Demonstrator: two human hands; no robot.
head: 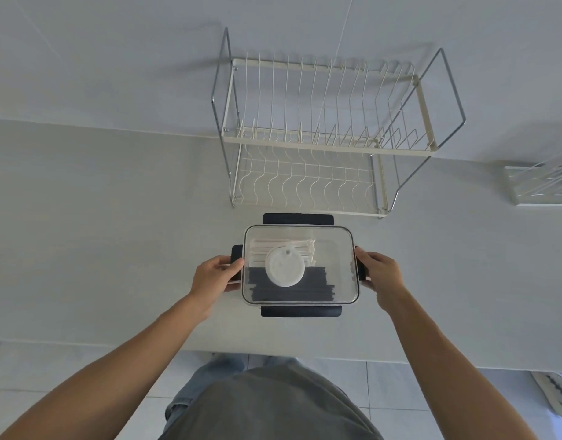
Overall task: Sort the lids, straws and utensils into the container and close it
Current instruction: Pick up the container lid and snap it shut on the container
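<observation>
1. Your left hand curls around the dark side latch on the left; your right hand grips the matching latch opposite.
2. Between them, the clear rectangular plastic container sits on the pale bench, lid on.
3. Inside lie white utensils, black straws and a round white cup lid.
4. Sorting looks done; the front and back latches appear unfastened.

Pale grey countertop here. Clear container sits near the front edge, two-tier wire dish rack right behind it, and a smaller rack far right.
</observation>
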